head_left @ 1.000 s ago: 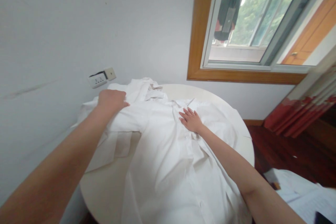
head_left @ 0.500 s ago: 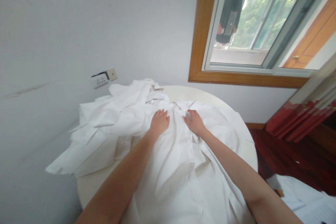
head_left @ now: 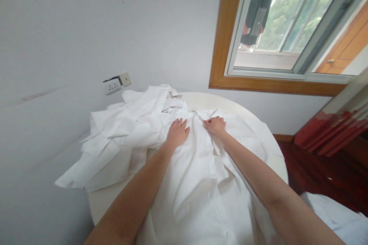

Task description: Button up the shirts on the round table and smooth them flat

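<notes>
A white button-up shirt lies spread over a round cream table, its collar end toward the wall and its lower part toward me. My left hand rests flat on the cloth near the collar, fingers spread. To its right, my right hand has its fingers closed on the shirt's front edge just below the collar. More crumpled white clothes are heaped to the left of my left hand, some hanging past the table edge.
Behind the table stands a pale wall with a socket. A wood-framed window is at the upper right, beside a red and beige curtain. More white cloth lies low at the right, above a dark red floor.
My right hand's fingers have drawn together on the shirt's edge by the collar. My left hand stays flat on the cloth. The whole view has shifted slightly.
</notes>
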Motion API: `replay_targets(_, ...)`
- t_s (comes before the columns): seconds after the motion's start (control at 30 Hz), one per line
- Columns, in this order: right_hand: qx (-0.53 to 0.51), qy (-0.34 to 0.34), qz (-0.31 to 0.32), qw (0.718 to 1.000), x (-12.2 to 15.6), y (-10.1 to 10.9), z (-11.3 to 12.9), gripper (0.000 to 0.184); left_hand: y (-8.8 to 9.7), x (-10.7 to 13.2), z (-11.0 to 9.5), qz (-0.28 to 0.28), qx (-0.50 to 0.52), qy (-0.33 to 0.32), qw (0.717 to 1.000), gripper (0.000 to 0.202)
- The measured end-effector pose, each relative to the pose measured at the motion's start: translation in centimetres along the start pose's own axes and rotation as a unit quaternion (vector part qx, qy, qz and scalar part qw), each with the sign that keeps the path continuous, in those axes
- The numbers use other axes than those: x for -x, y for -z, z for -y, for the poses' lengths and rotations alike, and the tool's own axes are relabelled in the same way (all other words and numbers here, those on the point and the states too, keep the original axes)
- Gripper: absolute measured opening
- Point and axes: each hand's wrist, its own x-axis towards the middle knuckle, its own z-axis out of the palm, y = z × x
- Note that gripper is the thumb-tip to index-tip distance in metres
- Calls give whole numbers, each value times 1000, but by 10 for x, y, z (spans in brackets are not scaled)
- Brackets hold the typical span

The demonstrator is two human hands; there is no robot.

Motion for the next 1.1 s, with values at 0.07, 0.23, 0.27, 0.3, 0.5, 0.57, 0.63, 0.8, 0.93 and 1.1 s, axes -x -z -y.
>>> replay_targets(0.07, 13, 8, -7, 1000, -5, 0, 3, 39, 2, 0, 0, 3, 1, 7, 1000, 52)
replay_targets(0.23, 58, 45, -55, 996, -8, -1, -7, 32, 4, 0, 0, 20, -1, 36, 999, 55)
replay_targets(0.27, 62, 48, -51, 996, -8, -1, -11, 31, 4, -1, 0, 25, -1, 38, 999, 55)
replay_targets(0.3, 64, 53, -46, 995, -9, 0, -14, 32, 4, -1, 0, 30, -2, 39, 999, 54)
replay_targets(0.5, 47, 89, -25, 995, -22, 23, -46, 39, 5, -1, 0, 40, 4, 42, 998, 55)
replay_targets(0.57, 54, 96, -7, 994, -23, 33, -63, 38, 6, -1, -1, 38, 7, 43, 998, 54)
replay_targets(0.63, 68, 105, 17, 992, -16, 39, -79, 36, 7, -1, -2, 38, 3, 44, 998, 53)
replay_targets(0.8, 95, 107, 60, 988, 22, 24, -98, 58, 10, -2, -2, 46, -14, 43, 998, 52)
replay_targets(0.93, 105, 113, 69, 986, 35, 14, -103, 68, 12, 1, -2, 53, -26, 39, 998, 54)
replay_targets(1.1, 114, 125, 89, 982, 36, 21, -105, 70, 19, 12, -9, 71, -46, 60, 995, 55)
